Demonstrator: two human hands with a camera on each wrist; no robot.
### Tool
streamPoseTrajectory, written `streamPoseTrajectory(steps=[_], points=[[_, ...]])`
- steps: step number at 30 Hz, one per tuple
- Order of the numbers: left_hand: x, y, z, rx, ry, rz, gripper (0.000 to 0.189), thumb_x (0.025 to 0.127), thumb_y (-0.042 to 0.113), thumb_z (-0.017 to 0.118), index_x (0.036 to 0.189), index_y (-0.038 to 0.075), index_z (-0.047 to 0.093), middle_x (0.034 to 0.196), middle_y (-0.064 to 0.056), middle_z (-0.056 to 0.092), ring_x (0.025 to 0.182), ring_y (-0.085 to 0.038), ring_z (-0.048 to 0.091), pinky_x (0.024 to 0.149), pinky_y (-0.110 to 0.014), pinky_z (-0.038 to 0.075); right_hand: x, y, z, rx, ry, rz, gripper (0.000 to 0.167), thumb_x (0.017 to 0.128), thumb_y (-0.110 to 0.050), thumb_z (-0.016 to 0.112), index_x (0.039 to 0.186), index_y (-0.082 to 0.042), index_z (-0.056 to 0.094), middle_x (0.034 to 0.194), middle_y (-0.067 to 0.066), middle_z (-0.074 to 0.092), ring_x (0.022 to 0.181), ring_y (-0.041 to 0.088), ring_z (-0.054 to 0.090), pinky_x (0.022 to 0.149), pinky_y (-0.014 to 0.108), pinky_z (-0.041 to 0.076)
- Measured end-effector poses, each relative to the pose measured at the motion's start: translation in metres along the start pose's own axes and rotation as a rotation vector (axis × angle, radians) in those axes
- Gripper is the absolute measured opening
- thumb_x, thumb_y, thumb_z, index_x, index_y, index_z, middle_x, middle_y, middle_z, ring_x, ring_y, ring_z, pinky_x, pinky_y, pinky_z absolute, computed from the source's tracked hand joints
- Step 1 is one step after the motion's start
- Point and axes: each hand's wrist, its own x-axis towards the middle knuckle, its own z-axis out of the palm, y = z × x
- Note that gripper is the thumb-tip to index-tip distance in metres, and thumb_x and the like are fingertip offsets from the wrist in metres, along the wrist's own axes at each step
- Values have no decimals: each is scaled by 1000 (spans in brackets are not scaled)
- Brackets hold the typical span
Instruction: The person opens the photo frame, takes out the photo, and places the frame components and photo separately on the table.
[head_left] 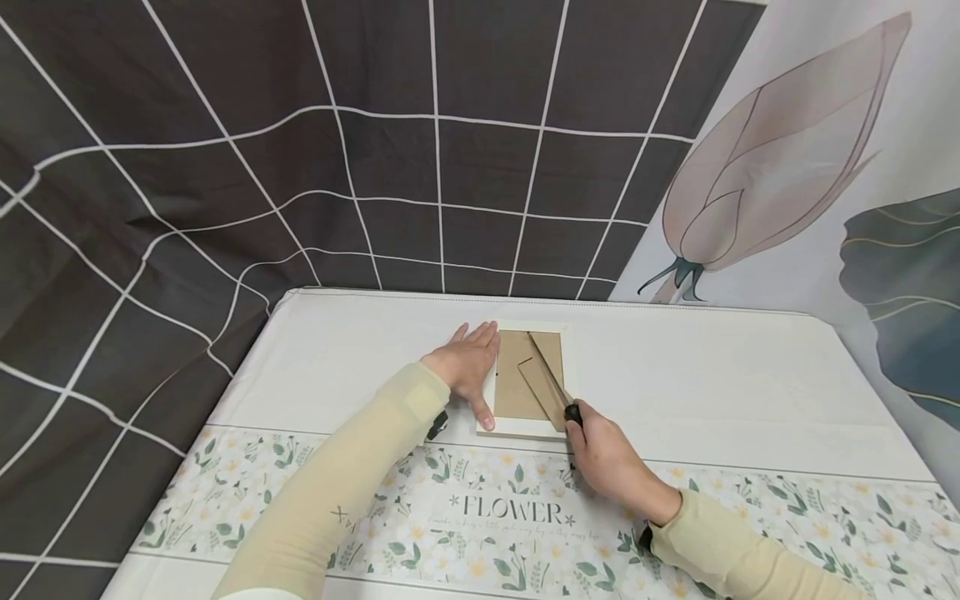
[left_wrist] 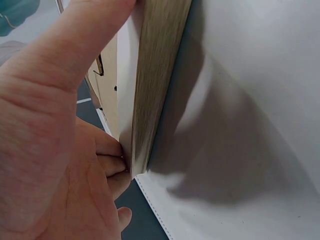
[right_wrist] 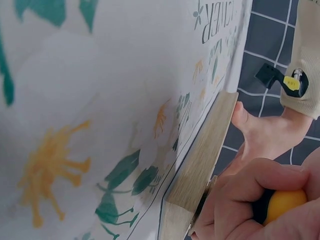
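Sleeves (head_left: 352, 475) are backed by floral cloth (head_left: 517, 554), drapery (head_left: 487, 158); frame (head_left: 521, 427) touched by straight-fingered left hand (head_left: 468, 367), probable screwdriver (head_left: 573, 412) clamped in right hand (head_left: 611, 458).

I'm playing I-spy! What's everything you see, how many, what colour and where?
Frame: one, white with brown sides, on the tablecloth
Panel: one, tan, inside the frame
Bent line: one, dark, on the panel
Screwdriver: one, black and yellow handle, over the panel
Tablecloth: one, white, flowery band, under the frame
Dark cloth: one, grey with white lines, behind and left
Flower cloth: one, white with pink, back right
Gadgets: two, black, by the sleeves
Sleeves: two, cream, lower left and right
Left hand: one, bare, against the frame's left side
Right hand: one, bare, gripping the screwdriver
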Motion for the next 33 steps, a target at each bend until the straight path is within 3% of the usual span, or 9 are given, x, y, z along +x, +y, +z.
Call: streamPoseTrajectory(steps=[7,26,33], points=[[1,0,1,-12,4,-2,154,49,74,86,158,-7,13,166,-21,-1,155,-29,-1,124,-46,0,0,-1,-1,23,-4,-8,45,107,-8,37,143,20,32,76,8,49,59,16,48,46,30,44],[-1,2,-2,14,-9,2,154,50,76,84,158,-7,11,166,-22,-2,154,-30,-1,124,-46,1,0,0,-2,30,3,-33,40,107,-6,38,139,19,37,76,8,49,59,16,48,46,29,44],[-1,2,-3,26,-12,7,153,51,75,84,158,-7,11,166,-22,-2,154,-30,-1,124,-46,2,3,1,-2,26,16,-39,30,107,-6,39,128,15,47,76,8,49,60,16,48,47,28,43]])
